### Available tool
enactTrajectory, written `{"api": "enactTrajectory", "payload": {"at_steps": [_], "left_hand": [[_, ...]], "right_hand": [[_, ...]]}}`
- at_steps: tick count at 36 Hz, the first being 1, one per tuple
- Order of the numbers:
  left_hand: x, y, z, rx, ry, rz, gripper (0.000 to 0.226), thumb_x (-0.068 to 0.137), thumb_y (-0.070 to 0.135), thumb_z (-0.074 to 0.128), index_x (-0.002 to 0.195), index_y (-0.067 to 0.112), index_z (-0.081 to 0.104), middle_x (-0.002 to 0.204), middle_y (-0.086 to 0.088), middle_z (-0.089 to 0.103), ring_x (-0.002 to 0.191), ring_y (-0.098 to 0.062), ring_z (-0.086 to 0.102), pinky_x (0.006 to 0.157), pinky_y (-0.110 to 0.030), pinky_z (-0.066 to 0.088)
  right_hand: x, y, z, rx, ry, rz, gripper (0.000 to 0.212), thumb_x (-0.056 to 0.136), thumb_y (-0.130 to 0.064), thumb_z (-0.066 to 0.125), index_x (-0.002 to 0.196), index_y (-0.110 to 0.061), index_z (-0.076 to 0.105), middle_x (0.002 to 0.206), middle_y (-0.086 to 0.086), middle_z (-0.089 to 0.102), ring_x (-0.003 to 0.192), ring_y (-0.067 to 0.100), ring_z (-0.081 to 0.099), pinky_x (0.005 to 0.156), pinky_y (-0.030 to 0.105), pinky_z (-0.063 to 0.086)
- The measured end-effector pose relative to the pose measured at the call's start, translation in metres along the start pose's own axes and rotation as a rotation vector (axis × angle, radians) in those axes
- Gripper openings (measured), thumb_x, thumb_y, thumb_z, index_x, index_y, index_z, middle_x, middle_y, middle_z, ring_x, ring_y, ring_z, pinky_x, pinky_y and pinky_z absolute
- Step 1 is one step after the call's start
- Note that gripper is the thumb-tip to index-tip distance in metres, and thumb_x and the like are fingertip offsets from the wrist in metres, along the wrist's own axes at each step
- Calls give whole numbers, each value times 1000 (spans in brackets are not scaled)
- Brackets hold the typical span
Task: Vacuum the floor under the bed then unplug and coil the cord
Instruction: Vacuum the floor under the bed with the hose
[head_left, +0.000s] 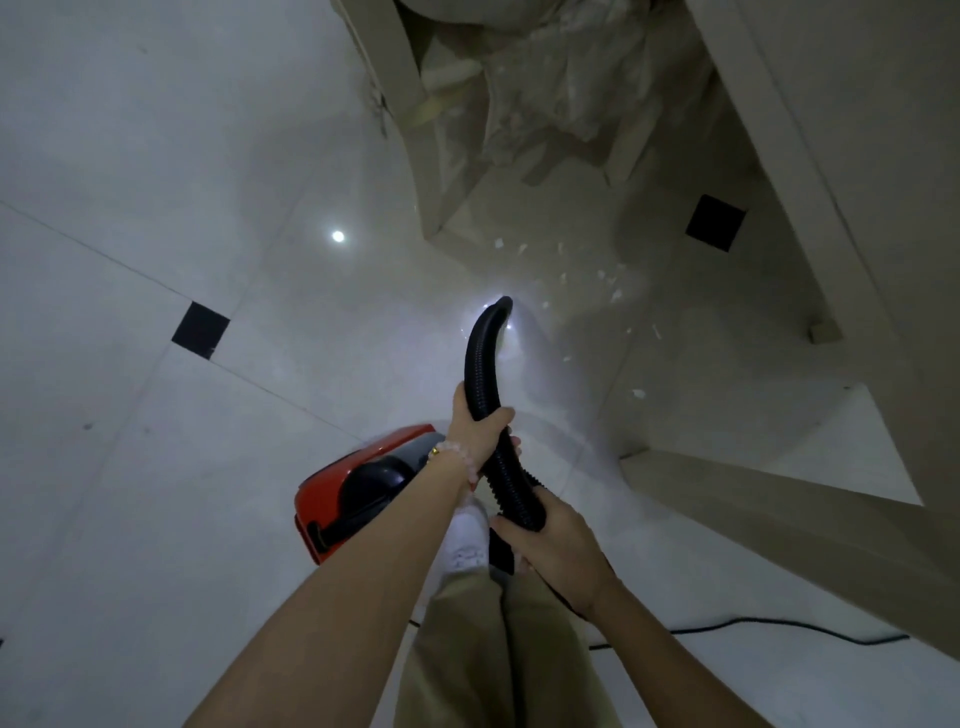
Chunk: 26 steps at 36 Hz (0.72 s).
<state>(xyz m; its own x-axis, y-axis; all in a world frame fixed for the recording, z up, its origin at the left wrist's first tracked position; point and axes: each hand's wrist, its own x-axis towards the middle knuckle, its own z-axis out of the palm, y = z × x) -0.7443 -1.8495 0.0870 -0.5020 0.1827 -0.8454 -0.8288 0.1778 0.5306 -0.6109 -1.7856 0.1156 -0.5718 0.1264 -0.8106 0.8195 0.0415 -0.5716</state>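
Both of my hands hold a black ribbed vacuum hose (485, 358). My left hand (475, 434), with a bead bracelet on the wrist, grips the hose higher up. My right hand (553, 543) grips it lower down, near my body. The hose curves forward and its open end (501, 304) points at the white tiled floor (208, 493), close to scattered white scraps (605, 283). The red canister vacuum (348, 488) sits on the floor beside my left forearm. A black power cord (779, 626) trails across the floor at the lower right.
A beige bed frame (779, 156) rises at the upper right, with a leg (826, 330) on the floor. Crumpled plastic-wrapped bundles (545, 88) lie under it. Black inset tiles (200, 330) mark the floor. My foot in a white shoe (467, 535) stands below the hose.
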Motion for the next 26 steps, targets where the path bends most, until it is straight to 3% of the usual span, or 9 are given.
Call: {"api": "enactTrajectory", "payload": {"at_steps": [7,13,20,26], "left_hand": [[10,11,-3,-46,49,61,35,88,3,55,117,18,42,75,-11,46,52,-20,49,50,-30,51],[17,16,-10,-52,92,89,40,88,4,53,122,21,42,75,-10,46,51,-19,49,52,-31,51],[25,19,-21,-58,53,14,46,89,5,56,126,27,37,75,-11,48,53,-19,51,50,-30,53],[29,22,-24,-15,38,-3,45,89,6,58,123,27,37,78,-12,49,57,-21,53,51,-32,54]], "right_hand": [[18,-14,4,-28,41,-29,19,82,-38,68,77,-30,51,75,-8,59,75,14,57,68,26,44],[26,-25,7,-89,36,-61,20,83,-41,67,80,-34,49,78,-13,57,74,9,56,61,21,39],[34,-27,13,-120,15,-38,20,82,-46,66,85,-33,51,82,-12,59,82,15,60,73,26,47],[37,-29,15,-103,17,-26,21,81,-43,67,88,-27,55,84,-7,62,82,16,60,73,28,47]]}}
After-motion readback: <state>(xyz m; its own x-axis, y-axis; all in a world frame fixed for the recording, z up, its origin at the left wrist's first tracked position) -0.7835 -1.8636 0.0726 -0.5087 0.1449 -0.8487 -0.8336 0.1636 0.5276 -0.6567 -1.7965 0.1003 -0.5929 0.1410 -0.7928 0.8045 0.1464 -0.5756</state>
